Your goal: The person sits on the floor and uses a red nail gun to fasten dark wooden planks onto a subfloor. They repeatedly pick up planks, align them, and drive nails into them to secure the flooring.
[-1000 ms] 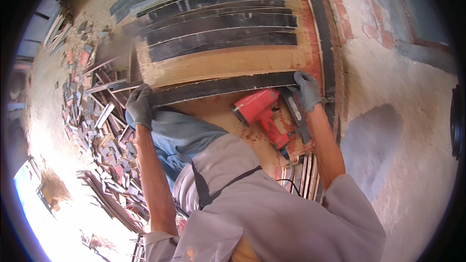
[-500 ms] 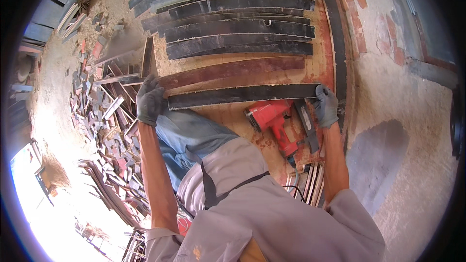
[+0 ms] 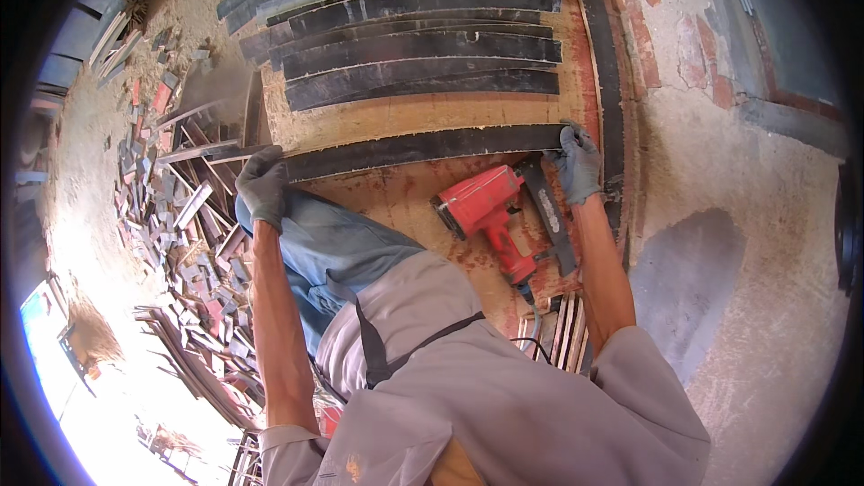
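Note:
A long, narrow black wooden strip [image 3: 423, 147] spans crosswise in front of me, with pale ragged edges. Its left end is gripped by my left hand [image 3: 262, 184], in a grey glove, fingers closed. My right hand [image 3: 577, 165], gloved alike, is closed around the right end. Just below the strip, near my right hand, a red nail gun [image 3: 486, 202] with a dark magazine [image 3: 548, 216] lies on the wooden work surface [image 3: 396, 207]. No reddish-brown strip shows beside the black one.
Several dark strips [image 3: 423, 45] lie in rows beyond my hands. Offcuts [image 3: 184, 243] heap on the floor at the left. A dark edge board [image 3: 612, 81] runs along the right side, near a worn wall with bricks [image 3: 643, 45]. More strips [image 3: 567, 333] stack beside my right forearm.
Both hands have moved the black strip slightly away from me, over where a reddish-brown strip lay; that strip is now out of sight. The whole view has shifted a little.

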